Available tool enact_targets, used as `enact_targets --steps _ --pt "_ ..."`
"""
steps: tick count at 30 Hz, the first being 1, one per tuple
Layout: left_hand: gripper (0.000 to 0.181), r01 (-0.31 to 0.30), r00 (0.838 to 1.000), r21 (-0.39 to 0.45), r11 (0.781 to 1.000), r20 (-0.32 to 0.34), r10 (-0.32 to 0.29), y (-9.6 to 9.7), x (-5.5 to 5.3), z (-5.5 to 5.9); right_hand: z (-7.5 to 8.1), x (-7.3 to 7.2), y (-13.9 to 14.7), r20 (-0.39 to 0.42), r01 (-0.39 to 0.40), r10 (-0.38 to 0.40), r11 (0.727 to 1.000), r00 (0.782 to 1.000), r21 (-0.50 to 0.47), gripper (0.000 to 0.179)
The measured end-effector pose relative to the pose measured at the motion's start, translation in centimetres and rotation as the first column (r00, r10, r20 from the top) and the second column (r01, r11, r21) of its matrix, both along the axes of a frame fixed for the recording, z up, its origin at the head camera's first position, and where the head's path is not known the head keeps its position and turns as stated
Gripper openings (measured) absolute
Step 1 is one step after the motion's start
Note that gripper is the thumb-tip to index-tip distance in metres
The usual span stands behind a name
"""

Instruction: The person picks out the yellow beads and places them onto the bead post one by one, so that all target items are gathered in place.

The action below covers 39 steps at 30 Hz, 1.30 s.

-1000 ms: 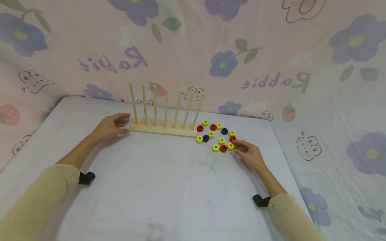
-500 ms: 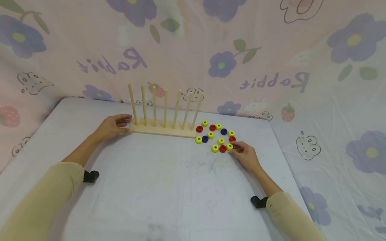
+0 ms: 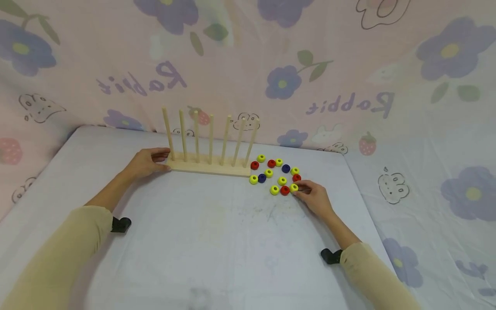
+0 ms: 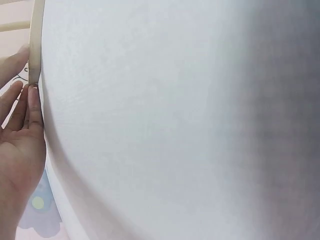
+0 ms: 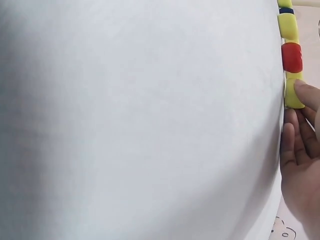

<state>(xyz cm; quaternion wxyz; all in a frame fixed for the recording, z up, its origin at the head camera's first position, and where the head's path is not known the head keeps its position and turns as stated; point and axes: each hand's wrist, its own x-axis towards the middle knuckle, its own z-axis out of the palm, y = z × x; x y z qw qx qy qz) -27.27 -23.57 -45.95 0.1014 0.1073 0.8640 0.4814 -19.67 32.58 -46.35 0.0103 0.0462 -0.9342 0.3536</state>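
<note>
R hand (image 3: 315, 199) is pinching round yellow bead (image 3: 294, 187); L hand (image 3: 144, 163) is clasping L end of pale wooden 7-peg rack (image 3: 209, 169).

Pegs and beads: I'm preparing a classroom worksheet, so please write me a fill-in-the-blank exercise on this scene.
The wooden rack has ____ pegs.
The left hand touches the rack's ____ end, not its right one.
The right hand pinches a ____ bead.
Exactly ____ beads are dark blue.

Missing words: seven; left; yellow; two.
</note>
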Motion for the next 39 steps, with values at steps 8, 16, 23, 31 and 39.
enact_targets --steps 8,16,23,31,39 --pt "0.075 -0.008 1.0 -0.005 1.0 0.003 0.008 0.0 -0.3 -0.1 1.0 0.1 0.2 0.054 -0.004 0.008 0.997 0.999 -0.072 0.032" --pt "0.074 -0.007 1.0 -0.063 0.998 0.006 0.007 0.4 -0.5 0.1 3.2 0.1 0.4 0.056 0.014 -0.009 0.996 0.998 -0.092 0.034" --pt "0.074 -0.002 0.999 -0.098 0.995 0.032 0.005 0.5 -0.5 0.4 4.4 -0.6 0.2 0.027 -0.024 0.026 0.997 0.999 -0.076 0.034" --pt "0.075 0.015 0.998 -0.096 0.995 0.058 -0.009 0.6 -0.8 0.8 6.7 -1.8 -0.7 -0.014 -0.057 0.056 0.997 0.998 -0.056 0.031" --pt "0.076 0.026 0.998 -0.065 0.998 0.067 -0.021 0.4 -0.5 0.6 8.9 -3.5 -2.4 -0.066 -0.103 0.099 0.992 0.993 -0.069 0.033"
